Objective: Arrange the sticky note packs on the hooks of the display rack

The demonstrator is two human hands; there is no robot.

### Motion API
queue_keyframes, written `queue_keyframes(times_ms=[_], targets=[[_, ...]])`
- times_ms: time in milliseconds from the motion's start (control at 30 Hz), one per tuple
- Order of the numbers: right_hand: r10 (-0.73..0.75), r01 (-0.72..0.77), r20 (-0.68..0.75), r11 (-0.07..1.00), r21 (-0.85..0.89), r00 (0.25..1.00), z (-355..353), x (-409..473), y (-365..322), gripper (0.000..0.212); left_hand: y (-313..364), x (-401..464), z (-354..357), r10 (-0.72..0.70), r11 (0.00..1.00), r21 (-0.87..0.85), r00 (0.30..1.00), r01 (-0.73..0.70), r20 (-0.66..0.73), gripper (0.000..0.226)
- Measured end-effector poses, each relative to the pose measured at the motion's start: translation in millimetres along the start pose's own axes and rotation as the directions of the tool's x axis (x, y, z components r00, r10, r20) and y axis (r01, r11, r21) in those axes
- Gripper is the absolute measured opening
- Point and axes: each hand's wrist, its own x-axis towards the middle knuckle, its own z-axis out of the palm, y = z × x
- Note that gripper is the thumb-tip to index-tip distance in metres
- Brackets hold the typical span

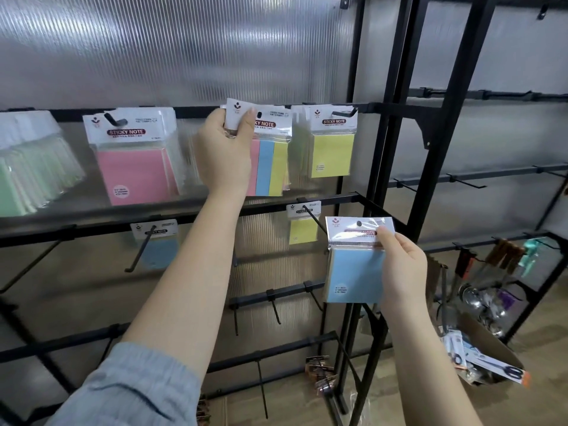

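While left hand (222,149) grips striped pack (270,155) | right hand (402,269) pinches blue pack (353,272)

Left hand (226,149): we raised it toward twelve o'clock, arm extended, thumb and fingers pinching. Right hand (402,265): we held it lower, at four o'clock, fingers curled and gripping.

Cardboard box (488,342) holding packaged scissors (504,368), floor right
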Motion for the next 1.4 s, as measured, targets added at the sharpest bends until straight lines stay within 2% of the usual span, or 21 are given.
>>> queue_keyframes(times_ms=[400,600,767,1033,1267,1400], targets=[[0.016,-0.017,0.06,1.0,0.025,0.998,14,16,8,0.033,0,6,7,0.042,0.998,0.058,0.998,-0.039,-0.052,0.03],[0.0,-0.002,0.087,1.0,0.02,0.996,20,21,7,0.033,-4,3,10,0.042,0.983,0.183,0.995,-0.025,-0.089,0.026],[-0.002,-0.001,0.116,1.0,0.018,0.993,23,22,8,0.034,-13,6,15,0.112,0.947,0.316,0.981,-0.057,-0.159,0.031],[0.017,-0.02,0.147,1.0,0.016,0.989,28,28,7,0.031,-23,8,23,0.077,0.959,0.284,0.976,-0.017,-0.202,0.035],[0.018,-0.021,0.182,1.0,0.014,0.983,35,24,5,0.033,-28,3,11,0.092,0.967,0.25,0.985,-0.055,-0.142,0.041],[0.027,-0.033,0.206,0.999,0.026,0.978,44,14,3,0.033,-35,-5,-16,0.156,0.951,0.283,0.984,-0.127,-0.081,0.033]])
